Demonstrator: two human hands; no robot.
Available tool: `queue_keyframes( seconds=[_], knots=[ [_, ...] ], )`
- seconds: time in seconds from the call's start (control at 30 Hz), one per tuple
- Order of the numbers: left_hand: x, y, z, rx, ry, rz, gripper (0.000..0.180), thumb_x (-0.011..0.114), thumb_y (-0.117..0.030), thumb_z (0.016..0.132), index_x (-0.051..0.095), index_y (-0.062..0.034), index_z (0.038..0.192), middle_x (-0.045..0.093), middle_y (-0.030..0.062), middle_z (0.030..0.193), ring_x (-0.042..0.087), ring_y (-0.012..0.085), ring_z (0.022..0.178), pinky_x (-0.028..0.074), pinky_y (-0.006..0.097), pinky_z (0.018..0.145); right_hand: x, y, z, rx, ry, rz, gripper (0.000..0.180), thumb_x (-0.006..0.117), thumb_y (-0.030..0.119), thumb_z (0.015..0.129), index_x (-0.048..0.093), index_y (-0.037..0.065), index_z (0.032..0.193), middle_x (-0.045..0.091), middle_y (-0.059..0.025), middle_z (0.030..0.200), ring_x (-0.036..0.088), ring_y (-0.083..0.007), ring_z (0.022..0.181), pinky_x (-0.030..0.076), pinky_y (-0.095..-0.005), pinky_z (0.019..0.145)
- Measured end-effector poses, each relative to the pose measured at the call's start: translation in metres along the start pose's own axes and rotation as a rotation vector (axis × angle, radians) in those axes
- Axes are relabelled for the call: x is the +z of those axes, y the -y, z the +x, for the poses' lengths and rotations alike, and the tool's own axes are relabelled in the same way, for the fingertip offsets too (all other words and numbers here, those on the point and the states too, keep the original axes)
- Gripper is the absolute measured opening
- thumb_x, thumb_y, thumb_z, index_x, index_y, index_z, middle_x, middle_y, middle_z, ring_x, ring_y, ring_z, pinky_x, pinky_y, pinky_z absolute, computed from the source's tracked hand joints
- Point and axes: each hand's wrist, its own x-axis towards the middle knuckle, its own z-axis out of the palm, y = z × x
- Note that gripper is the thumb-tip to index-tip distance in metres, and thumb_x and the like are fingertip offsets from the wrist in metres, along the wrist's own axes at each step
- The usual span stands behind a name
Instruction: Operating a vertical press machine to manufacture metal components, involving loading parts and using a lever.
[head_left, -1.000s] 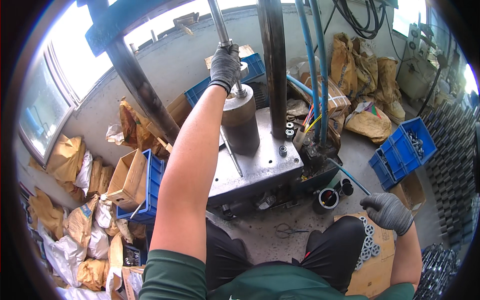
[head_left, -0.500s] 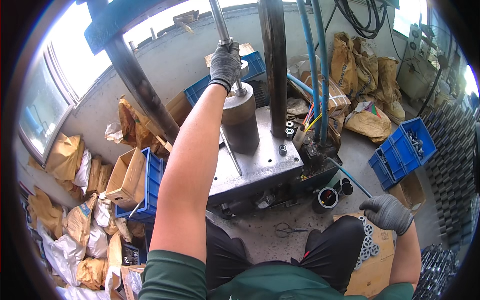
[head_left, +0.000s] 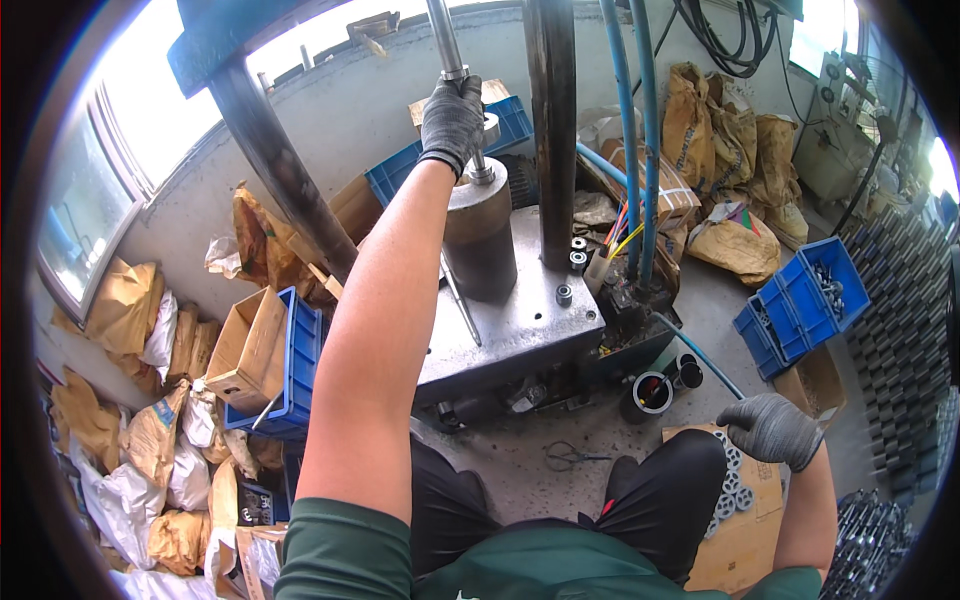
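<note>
My left hand, in a dark grey glove, is raised and closed around the thin steel rod that runs down into a brown metal cylinder on the press's grey plate. A small metal ring sits on the rod beside my fingers. My right hand, gloved too, hangs low at the right over a cardboard box holding several grey metal rings. Its fingers are curled; anything inside them is hidden.
A thick dark column and blue hoses rise behind the plate. Blue crates stand right, another blue crate with an open carton left. Scissors and black cylinders lie on the floor. Filled sacks line the left wall.
</note>
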Motion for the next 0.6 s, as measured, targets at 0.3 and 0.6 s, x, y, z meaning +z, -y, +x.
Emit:
queue_keyframes(
  seconds=[0.3,0.6],
  knots=[
    [-0.004,-0.014,-0.013,-0.07,0.025,-0.11,0.028,0.058,-0.033,0.107,0.06,-0.0063,0.115,0.064,0.0062,0.081,0.067,0.0171,0.069,0.064,0.035,0.054,0.002,-0.002,0.0,0.033,-0.016,0.047,0.024,0.069,0.018,0.086,0.076,0.006,0.104,0.073,-0.0199,0.09,0.071,-0.0382,0.085,0.058,-0.0458,0.079],
    [-0.004,-0.01,-0.012,-0.042,0.014,-0.084,0.03,0.058,-0.034,0.106,0.061,-0.0068,0.117,0.065,0.0061,0.081,0.068,0.0162,0.07,0.063,0.034,0.056,-0.005,0.009,0.006,0.096,-0.114,0.184,0.023,0.067,0.011,0.087,0.075,0.003,0.107,0.074,-0.019,0.09,0.072,-0.0362,0.085,0.058,-0.0428,0.079]
  ],
)
